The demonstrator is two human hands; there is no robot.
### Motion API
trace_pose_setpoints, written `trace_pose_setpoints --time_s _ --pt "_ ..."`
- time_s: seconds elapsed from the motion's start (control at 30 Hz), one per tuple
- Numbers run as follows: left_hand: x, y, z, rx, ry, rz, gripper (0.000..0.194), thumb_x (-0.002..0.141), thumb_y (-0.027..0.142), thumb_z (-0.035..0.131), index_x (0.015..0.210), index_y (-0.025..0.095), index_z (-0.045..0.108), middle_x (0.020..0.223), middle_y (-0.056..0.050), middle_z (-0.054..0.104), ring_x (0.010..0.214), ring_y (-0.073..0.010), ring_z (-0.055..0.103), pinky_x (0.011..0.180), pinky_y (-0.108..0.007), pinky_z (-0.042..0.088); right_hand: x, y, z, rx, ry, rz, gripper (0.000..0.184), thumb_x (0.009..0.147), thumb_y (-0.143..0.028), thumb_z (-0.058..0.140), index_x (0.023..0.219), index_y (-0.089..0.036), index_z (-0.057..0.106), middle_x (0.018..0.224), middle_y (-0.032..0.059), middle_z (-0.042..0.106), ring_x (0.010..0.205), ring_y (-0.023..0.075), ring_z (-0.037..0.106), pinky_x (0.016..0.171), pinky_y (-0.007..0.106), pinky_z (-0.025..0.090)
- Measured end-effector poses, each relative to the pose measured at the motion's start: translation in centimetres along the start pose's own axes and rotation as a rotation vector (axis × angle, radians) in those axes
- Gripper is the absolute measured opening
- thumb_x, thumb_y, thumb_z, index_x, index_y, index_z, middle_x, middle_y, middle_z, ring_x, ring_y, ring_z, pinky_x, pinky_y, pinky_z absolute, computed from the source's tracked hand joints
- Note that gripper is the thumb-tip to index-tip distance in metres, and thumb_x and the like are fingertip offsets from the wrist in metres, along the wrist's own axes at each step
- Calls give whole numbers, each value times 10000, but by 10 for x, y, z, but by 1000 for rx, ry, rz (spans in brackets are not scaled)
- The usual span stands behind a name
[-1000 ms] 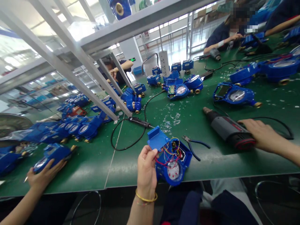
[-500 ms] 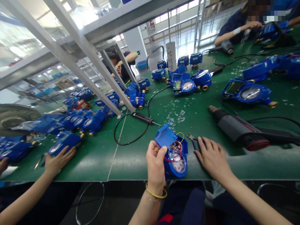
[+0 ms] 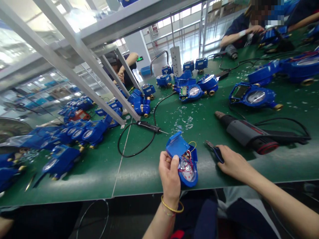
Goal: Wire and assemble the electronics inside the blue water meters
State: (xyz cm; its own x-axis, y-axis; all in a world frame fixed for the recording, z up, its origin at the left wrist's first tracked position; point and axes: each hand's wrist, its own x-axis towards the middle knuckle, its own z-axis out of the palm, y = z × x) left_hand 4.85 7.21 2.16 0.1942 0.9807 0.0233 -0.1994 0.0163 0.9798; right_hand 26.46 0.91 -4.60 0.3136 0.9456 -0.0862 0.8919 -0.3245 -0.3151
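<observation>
Clamping the open blue plastic water meter (image 3: 191, 179), its thin wires (image 3: 185, 162) exposed, in my left grip (image 3: 169, 176), just above the smooth green counter (image 3: 147, 176) edge; my right grip (image 3: 234, 164) touches blue-handled pliers (image 3: 214, 151), closure unclear; a black cable (image 3: 132, 156) loops leftward.

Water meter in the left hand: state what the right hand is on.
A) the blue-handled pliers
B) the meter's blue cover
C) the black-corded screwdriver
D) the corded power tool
A. The right hand lies over the blue-handled pliers, beside the open blue water meter held by the left hand.
</observation>
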Motion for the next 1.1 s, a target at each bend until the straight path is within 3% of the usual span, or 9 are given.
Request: trace_pose_setpoints --time_s 0.1,0.2,0.33,0.57,0.8,1.1 --pt "-2 -2 -1 108 -4 12 186 929 373 543 926 191 501 763 30 566 679 -105 513 673 -217 426 -3 -4 -24 142 95 -122 456 762 -65 444 1210 -133 490 1094 99 589 985 196 600 848 296 467" --pt "-4 -2 0 263 10 67 196 929 384 531 909 193 497 773 22 577 688 -115 528 676 -221 422 -4 -21 -50 170 242 -323 544 715 -12 414 1231 -170 484 1080 91 541 1033 224 514 903 360 416" --pt "-5 1 3 375 75 123 174 928 365 527 899 195 501 752 27 575 686 -116 543 673 -215 423 -1 -43 -69 7 224 -453 638 682 -13 446 1284 -217 497 1042 85 498 973 239 457 872 394 371" --pt "-4 1 6 296 79 47 299 907 384 573 1095 154 607 893 -46 720 806 -162 663 769 -255 498 7 -52 -69 -75 194 -486 661 703 -59 479 1350 -193 492 1048 106 499 964 233 443 840 353 346" --pt "-5 -1 5 331 128 84 274 875 373 627 1028 154 688 914 -52 757 789 -157 684 783 -254 523 6 -54 -68 -303 200 -486 611 792 -122 465 1400 -170 447 1020 105 522 921 247 461 764 357 323" --pt "-6 -2 4 354 125 103 276 883 353 616 1043 139 688 913 -63 755 782 -162 686 770 -258 532 4 -59 -70 -299 199 -500 582 752 -131 488 1333 -102 467 1047 119 539 943 249 482 789 361 358"
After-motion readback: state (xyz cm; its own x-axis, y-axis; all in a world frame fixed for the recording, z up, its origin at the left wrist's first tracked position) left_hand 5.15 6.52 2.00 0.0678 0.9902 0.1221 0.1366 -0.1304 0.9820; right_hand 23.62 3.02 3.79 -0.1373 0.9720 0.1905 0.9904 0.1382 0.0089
